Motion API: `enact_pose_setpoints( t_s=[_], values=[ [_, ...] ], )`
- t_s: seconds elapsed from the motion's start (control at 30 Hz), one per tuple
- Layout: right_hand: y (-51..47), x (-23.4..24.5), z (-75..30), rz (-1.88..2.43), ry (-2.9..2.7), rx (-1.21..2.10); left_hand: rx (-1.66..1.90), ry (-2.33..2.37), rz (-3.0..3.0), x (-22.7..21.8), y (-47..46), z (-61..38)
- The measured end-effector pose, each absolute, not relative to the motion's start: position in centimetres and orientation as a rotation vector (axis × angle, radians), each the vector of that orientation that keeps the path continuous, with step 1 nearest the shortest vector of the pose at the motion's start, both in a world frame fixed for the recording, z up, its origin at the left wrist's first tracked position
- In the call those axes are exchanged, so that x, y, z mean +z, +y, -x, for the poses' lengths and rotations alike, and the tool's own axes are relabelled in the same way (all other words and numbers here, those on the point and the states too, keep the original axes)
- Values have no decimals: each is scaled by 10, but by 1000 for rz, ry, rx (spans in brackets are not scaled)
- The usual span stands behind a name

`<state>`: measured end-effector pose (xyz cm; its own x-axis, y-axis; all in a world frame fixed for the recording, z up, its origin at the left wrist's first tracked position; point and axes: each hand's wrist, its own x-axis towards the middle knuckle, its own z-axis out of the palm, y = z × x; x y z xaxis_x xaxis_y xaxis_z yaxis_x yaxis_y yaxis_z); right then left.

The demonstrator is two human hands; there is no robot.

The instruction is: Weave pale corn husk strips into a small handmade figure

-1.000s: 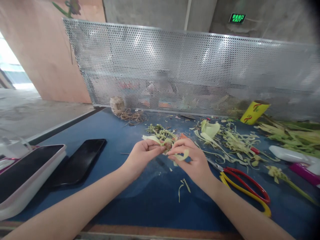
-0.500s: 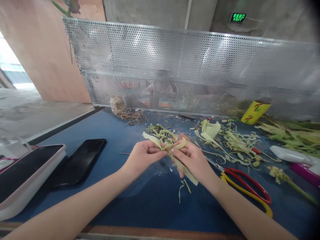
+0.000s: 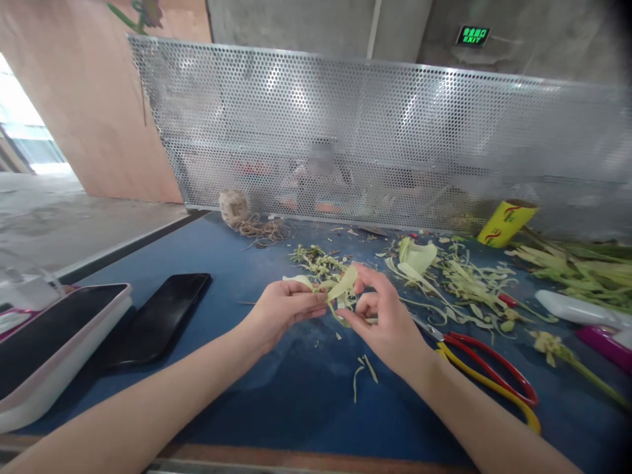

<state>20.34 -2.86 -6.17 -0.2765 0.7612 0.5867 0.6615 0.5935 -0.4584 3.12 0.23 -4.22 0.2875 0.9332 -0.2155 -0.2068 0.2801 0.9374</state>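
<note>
Over the middle of the table my left hand (image 3: pixel 289 308) pinches a folded bundle of pale green husk strips (image 3: pixel 342 284) between thumb and fingers. One broad strip stands up toward the right, and a thinner one curls below it. My right hand (image 3: pixel 382 316) is just right of the bundle, its fingers curled but apart and its thumb tip beside the thin strip. Whether that thumb touches the strip is hard to tell. Behind the hands lies a small pile of knotted green pieces (image 3: pixel 318 260). Scissors (image 3: pixel 486 365) with red and yellow handles rest beside my right forearm.
A black phone (image 3: pixel 158 322) and a white-edged device (image 3: pixel 59 336) lie at left. Twine (image 3: pixel 261 230) sits at the back. Husk scraps (image 3: pixel 469 283), a yellow roll (image 3: pixel 506 224), a white-and-purple tool (image 3: pixel 577 309) and green leaves (image 3: pixel 582 270) lie at right. A perforated metal screen (image 3: pixel 345 118) stands behind.
My right hand has let go of the husk bundle and drawn slightly right, its fingers parting. My left hand keeps its hold, and the broad strip now stands up more.
</note>
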Motion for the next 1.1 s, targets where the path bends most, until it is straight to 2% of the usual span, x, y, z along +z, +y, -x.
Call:
enact_pose_setpoints(
  t_s=[0.07,0.23,0.3,0.5,0.77,1.1],
  values=[
    [-29,-61,-203,1142,-2037,92,928,941,-928,-43,3,-30],
    [-31,-58,-199,1097,-2158,-437,913,890,-977,-47,4,-28],
    [-32,-57,-199,1003,-2091,-463,922,918,-1060,-46,2,-29],
    [-27,-55,-205,960,-2007,-265,873,1016,-1413,-44,-3,-31],
    [-20,-61,-205,1148,-2008,341,717,956,-1644,-48,-5,-29],
    [-22,-54,-205,1149,-1959,590,680,995,-1783,-45,-3,-29]
  ],
)
